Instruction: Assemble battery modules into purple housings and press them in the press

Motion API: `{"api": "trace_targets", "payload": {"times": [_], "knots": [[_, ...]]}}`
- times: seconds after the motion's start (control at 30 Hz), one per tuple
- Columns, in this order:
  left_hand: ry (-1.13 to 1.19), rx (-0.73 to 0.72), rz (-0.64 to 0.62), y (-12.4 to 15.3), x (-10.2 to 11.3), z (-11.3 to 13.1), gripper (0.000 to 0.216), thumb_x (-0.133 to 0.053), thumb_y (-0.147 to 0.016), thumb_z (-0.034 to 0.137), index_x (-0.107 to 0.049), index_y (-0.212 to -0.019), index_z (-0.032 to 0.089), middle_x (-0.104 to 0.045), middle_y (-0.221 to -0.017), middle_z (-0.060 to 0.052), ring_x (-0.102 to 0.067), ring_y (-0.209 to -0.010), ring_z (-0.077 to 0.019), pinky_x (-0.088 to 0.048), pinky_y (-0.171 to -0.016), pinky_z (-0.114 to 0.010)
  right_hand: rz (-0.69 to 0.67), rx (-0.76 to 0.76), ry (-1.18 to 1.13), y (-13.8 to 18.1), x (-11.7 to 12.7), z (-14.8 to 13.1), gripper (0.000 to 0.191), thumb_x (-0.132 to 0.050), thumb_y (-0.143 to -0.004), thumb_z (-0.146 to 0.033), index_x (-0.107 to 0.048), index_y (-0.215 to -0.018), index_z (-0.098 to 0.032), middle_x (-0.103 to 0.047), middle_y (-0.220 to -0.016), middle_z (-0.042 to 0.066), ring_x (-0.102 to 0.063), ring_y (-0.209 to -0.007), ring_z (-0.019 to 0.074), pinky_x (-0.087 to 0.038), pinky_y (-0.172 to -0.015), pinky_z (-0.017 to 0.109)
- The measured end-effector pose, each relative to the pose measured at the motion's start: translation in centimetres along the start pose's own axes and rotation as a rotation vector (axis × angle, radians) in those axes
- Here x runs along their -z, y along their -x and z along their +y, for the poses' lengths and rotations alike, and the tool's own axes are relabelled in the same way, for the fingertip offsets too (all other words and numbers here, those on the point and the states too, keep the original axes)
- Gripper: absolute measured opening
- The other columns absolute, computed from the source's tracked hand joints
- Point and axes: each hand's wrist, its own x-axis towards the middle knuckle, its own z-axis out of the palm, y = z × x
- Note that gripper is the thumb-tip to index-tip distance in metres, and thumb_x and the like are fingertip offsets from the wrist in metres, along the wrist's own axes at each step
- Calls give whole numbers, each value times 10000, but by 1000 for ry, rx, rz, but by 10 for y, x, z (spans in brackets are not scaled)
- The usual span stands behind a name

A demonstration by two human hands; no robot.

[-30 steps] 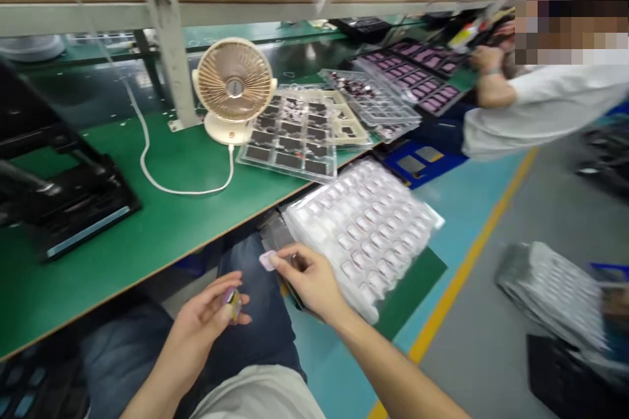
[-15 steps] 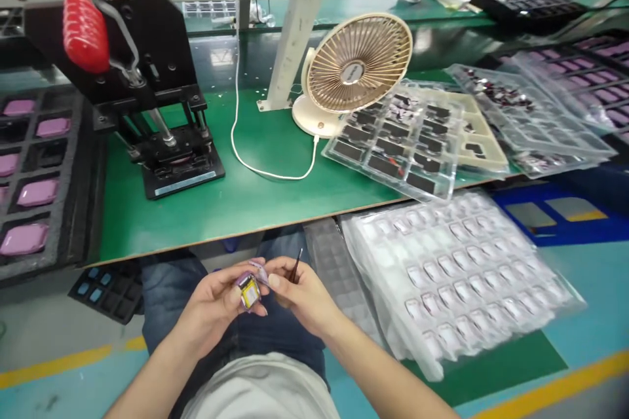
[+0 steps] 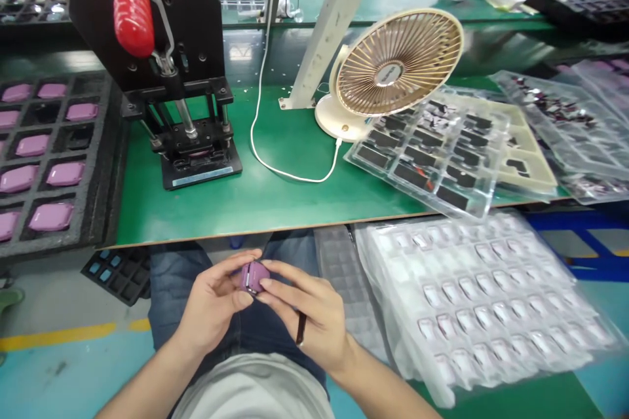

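Observation:
Above my lap, my left hand [image 3: 219, 301] grips one side of a small purple device casing [image 3: 255, 275], thumb and fingers around its edge. The fingertips of my right hand [image 3: 307, 304] press on the opposite side of the same casing. A narrow dark gap shows between its two purple parts. The inside of the casing is hidden now. A thin dark tool, seemingly tweezers [image 3: 301, 328], is tucked between the fingers of my right hand, its tips out of sight.
A black hand press [image 3: 201, 173] with a red handle stands on the green bench [image 3: 275, 206]. Left of it is a foam tray [image 3: 105, 163] of purple casings. A fan [image 3: 393, 72], parts trays [image 3: 427, 157] and a bagged sheet of white-framed parts [image 3: 457, 262] lie rightward.
The open casing, which showed a yellow part inside, now has its purple cover against it. My right hand turned over it, swinging the dark tool downward. The view shifted left.

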Motion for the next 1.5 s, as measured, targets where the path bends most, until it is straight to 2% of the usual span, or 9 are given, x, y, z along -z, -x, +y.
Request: {"api": "trace_targets", "payload": {"times": [0.23, 0.57, 0.77, 0.87, 0.97, 1.1, 1.2, 1.3, 1.5], "knots": [[-8, -25, 10, 1, -3, 1, 462, -1005, -726, 271, -866, -1166, 257, -782, -1364, -149, -757, -1239, -302, -612, -1034, -332, -14, 32, -5, 0, 0, 2, 312, -800, -969, -170, -802, -1264, -274, -790, -1306, 91, -824, -1039, 217, -692, -830, 305], [-6, -42, 6, 1, -2, 0, 460, -997, -739, 260, -860, -1178, 243, -785, -1350, -150, -768, -1211, -306, -641, -1009, -352, -77, 74, 80, 1, 4, 4, 262, -762, -1007, -209, -795, -1262, -258, -769, -1340, 102, -781, -757, 130, -652, -727, 277], [-10, -78, 4, 0, -2, -5, 488, -995, -740, 244, -849, -1205, 275, -801, -1327, -120, -770, -1212, -321, -637, -1046, -418, -120, 160, 211, 7, -2, 7, 310, -675, -1041, -159, -730, -1340, -217, -729, -1411, 152, -804, -1063, 194, -644, -770, 287], [-56, -113, -9, 2, -7, -6, 425, -910, -861, 307, -823, -1276, 280, -733, -1455, -133, -706, -1330, -333, -583, -1125, -423, -107, 189, 292, 8, -6, 10, 323, -683, -1034, -147, -715, -1350, -206, -728, -1410, 174, -809, -1041, 200, -614, -713, 283], [-127, -143, 63, 4, -12, -8, 406, -845, -926, 374, -800, -1316, 271, -689, -1507, -141, -666, -1379, -329, -552, -1153, -410, -52, 201, 311, 3, -10, 11, 307, -732, -1019, -168, -714, -1321, -222, -765, -1342, 147, -808, -996, 183, -601, -717, 270], [-136, -110, 201, 5, -8, -9, 321, -851, -926, 354, -832, -1233, 261, -836, -1149, -107, -805, -1028, -232, -634, -971, -328, -54, 47, 195, -10, -11, 6, 353, -789, -991, -287, -658, -1305, -194, -765, -1202, 130, -766, -1081, 214, -615, -843, 293], [-97, -143, 172, 3, -4, -5, 253, -897, -877, 305, -869, -1122, 251, -854, -1041, -97, -820, -932, -225, -657, -902, -322, -196, -62, 161, -17, -8, 4, 223, -707, -1031, -363, -657, -1176, -201, -721, -1015, 72, -718, -890, 187, -539, -706, 277], [-85, -187, 122, 0, -4, 0, 203, -915, -851, 261, -885, -1052, 264, -856, -1006, -86, -823, -925, -215, -659, -878, -297, -365, -6, 151, -20, -6, 7, 156, -599, -1073, -328, -631, -984, -204, -640, -838, 15, -596, -689, 142, -373, -594, 278], [-59, -248, 102, -2, -7, 1, 162, -928, -838, 286, -893, -992, 251, -848, -923, -82, -814, -868, -200, -660, -826, -270, -372, 16, -4, -20, -13, 11, 243, -574, -1055, -271, -494, -831, -216, -492, -714, -32, -405, -590, 115, -258, -589, 294]]}}
